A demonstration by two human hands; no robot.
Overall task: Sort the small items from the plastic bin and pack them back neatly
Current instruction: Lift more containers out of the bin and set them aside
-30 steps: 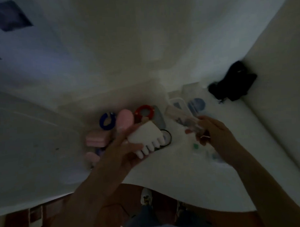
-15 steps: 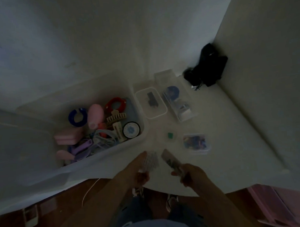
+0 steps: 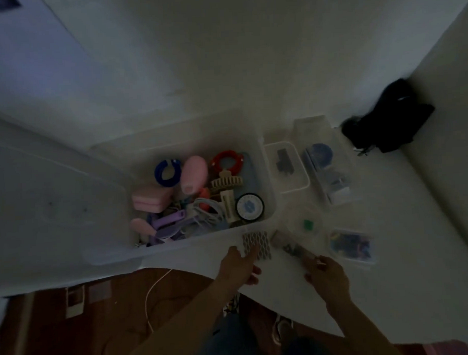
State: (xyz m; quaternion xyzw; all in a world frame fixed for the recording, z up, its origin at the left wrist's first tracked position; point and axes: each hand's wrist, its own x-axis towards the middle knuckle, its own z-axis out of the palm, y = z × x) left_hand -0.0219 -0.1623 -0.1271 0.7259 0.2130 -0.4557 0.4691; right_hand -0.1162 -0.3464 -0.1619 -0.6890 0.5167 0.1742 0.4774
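No writing can be read in this dim light. On the white bench [image 3: 390, 291] one clear plastic bin [image 3: 267, 176] holds a blue ring [image 3: 167, 172], a pink case [image 3: 150, 202], a red ring [image 3: 227, 161], a beige hair claw [image 3: 226, 183] and a round black-rimmed tin [image 3: 250, 206]. Near the bench's front edge, the left hand [image 3: 240, 264] has its grip pinched on one wavy-patterned comb-like piece [image 3: 256, 244]. The right hand [image 3: 328, 276] grips one small flat packet [image 3: 291, 245]. Right of the bin lie three small clear boxes [image 3: 287, 166], [image 3: 326, 168], [image 3: 350, 246], then a black bag [image 3: 390, 118].
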